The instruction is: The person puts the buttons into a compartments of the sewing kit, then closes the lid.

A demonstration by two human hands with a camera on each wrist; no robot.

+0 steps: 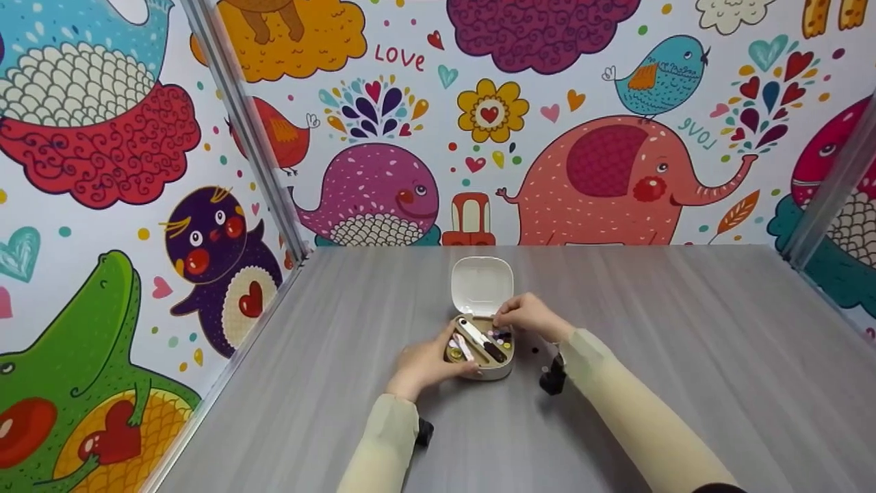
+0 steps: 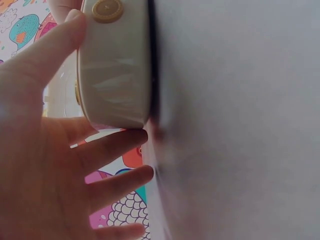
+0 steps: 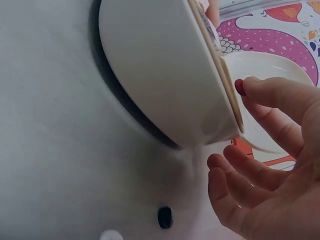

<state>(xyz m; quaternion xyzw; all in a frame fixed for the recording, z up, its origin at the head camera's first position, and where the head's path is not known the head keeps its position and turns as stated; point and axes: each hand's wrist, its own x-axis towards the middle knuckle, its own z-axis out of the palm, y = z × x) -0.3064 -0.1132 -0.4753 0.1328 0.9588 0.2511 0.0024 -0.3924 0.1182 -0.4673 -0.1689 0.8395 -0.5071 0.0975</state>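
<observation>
A white sewing box (image 1: 498,373) stands on the table with its lid (image 1: 482,282) raised at the back. My left hand (image 1: 423,365) holds the box at its left side, thumb along the front wall and forefinger around the side; the other fingers spread beside it in the left wrist view. Between thumb and forefinger, my right hand (image 1: 537,316) pinches a small red button (image 3: 240,87) just over the box's back right rim. Inside lie a white tool with a dark end (image 1: 473,333), a pale pink-and-white item (image 1: 462,348) and several colourful buttons (image 1: 505,337).
A dark button (image 3: 165,217) and a white one (image 3: 111,235) lie on the grey table (image 1: 328,329) to the right of the box. Cartoon-printed wall panels (image 1: 383,192) border the table at the back and sides.
</observation>
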